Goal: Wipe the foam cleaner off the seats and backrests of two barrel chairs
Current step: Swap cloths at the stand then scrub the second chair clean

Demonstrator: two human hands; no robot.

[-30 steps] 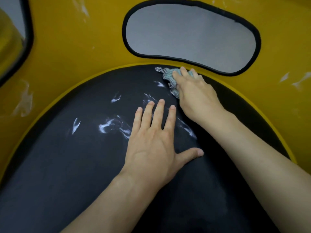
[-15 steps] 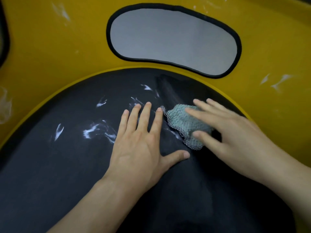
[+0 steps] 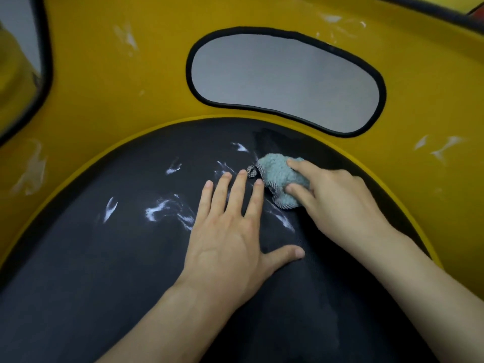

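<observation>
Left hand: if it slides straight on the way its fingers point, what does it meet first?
Probably the cloth in the right hand: its checked corner lies just ahead of the index fingertip of the left hand. The other fingers would cross foam streaks on the seat, then reach the backrest.

The right hand (image 3: 340,203) brings the cloth (image 3: 281,176) from the back edge of the seat (image 3: 104,271), in the upper middle of the frame, down toward the centre, then a little way back up. The cloth now lies just beside the fingertips of the left hand (image 3: 227,239). The right fingers (image 3: 301,166), flat over the cloth half a second ago, now curl round it. A darker wiped band (image 3: 265,142) runs above the cloth, and a foam streak (image 3: 284,221) below it shows again.
</observation>
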